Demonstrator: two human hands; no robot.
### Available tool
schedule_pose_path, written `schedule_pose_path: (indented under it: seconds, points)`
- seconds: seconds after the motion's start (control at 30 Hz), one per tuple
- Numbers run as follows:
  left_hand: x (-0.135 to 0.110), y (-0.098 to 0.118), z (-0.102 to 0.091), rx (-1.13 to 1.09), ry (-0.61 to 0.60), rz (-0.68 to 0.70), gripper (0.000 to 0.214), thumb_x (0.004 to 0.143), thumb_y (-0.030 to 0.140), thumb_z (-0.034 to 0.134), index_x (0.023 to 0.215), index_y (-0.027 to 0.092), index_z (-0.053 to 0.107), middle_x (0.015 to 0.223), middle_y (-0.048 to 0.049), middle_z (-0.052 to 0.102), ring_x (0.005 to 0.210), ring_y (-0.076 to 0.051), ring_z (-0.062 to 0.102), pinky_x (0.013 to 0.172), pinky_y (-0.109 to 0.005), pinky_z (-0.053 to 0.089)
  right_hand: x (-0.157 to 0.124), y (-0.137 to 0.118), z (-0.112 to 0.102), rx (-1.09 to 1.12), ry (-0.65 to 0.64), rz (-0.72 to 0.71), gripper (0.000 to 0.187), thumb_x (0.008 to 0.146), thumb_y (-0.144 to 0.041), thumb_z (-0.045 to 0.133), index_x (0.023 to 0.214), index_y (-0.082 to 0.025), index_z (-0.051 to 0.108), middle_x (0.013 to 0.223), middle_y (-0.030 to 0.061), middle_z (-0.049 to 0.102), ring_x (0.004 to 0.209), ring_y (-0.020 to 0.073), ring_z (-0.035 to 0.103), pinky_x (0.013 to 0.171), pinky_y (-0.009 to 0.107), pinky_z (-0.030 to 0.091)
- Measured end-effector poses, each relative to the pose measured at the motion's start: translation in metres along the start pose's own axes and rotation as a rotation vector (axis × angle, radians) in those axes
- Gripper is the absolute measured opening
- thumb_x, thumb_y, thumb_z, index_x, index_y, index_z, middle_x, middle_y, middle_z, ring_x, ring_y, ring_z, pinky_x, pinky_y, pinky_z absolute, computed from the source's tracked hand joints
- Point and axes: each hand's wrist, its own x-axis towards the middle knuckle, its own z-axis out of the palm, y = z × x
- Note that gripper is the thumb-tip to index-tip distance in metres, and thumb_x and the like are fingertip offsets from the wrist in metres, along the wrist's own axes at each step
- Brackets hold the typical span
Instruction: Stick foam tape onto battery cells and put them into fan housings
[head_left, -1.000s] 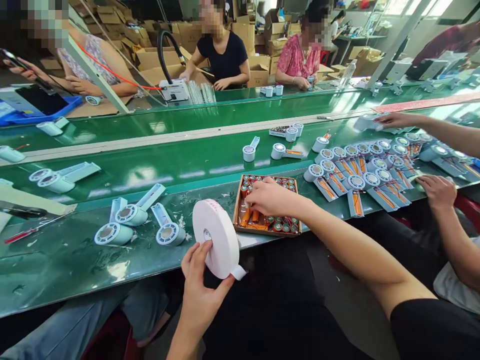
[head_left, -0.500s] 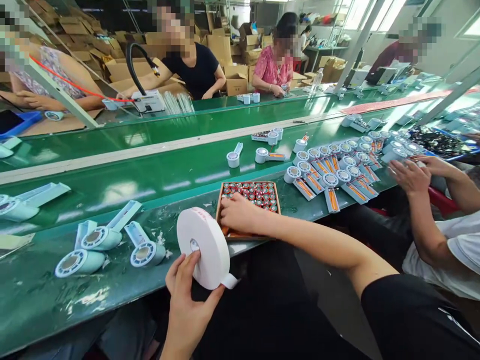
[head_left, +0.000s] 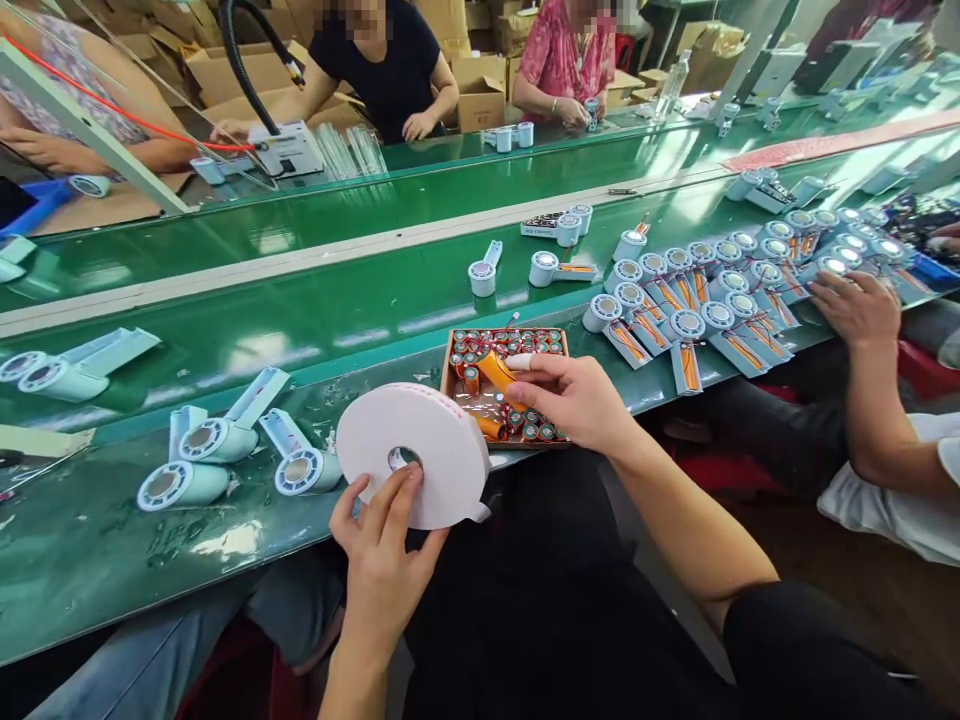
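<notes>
while the left grip (head_left: 384,572) clasps tape (head_left: 446,445), the right grip (head_left: 591,403) pinches an orange battery (head_left: 495,371) jutting leftward

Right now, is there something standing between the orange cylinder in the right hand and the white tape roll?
Nothing visible stands between the orange cylinder in the right hand and the white tape roll in the left hand; the cardboard box shows there, but seems to lie lower.

The right fingers (head_left: 549,368) hide the low end of an orange battery (head_left: 496,374). The white tape roll (head_left: 450,455) covers one corner of the battery box (head_left: 448,372). The bottom edge cuts off the left arm (head_left: 356,675). A blue tray (head_left: 937,273) is cut off too. Small print on a pale part (head_left: 541,230) is too tiny to read.
</notes>
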Motion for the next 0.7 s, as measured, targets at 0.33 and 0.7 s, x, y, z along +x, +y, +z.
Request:
schedule_pose_path:
  seconds: [0.33, 0.7]
  points:
    - [0.019, -0.001, -0.007, 0.162, 0.025, 0.107, 0.077, 0.087, 0.021, 0.079, 0.156, 0.038, 0.052, 0.136, -0.0067, 0.074, 0.130, -0.036, 0.062, 0.116, -0.058, 0.043, -0.030, 0.014, 0.017, 0.572, -0.075, 0.284, 0.054, 0.075, -0.032, 0.092, 0.125, -0.021, 0.075, 0.112, 0.0047, 0.082, 0.107, 0.0247, 0.079, 0.100, 0.041, 0.065]
    - [0.050, 0.043, 0.027, 0.223, 0.177, 0.125, 0.095, 0.082, 0.040, 0.085, 0.165, 0.039, 0.039, 0.111, -0.0099, 0.075, 0.118, -0.040, 0.057, 0.122, -0.067, 0.021, -0.015, 0.015, 0.042, 1.043, 0.645, 0.177, 0.045, 0.068, -0.033, 0.099, 0.106, -0.026, 0.076, 0.104, 0.0009, 0.081, 0.091, 0.0163, 0.077, 0.079, 0.026, 0.066]
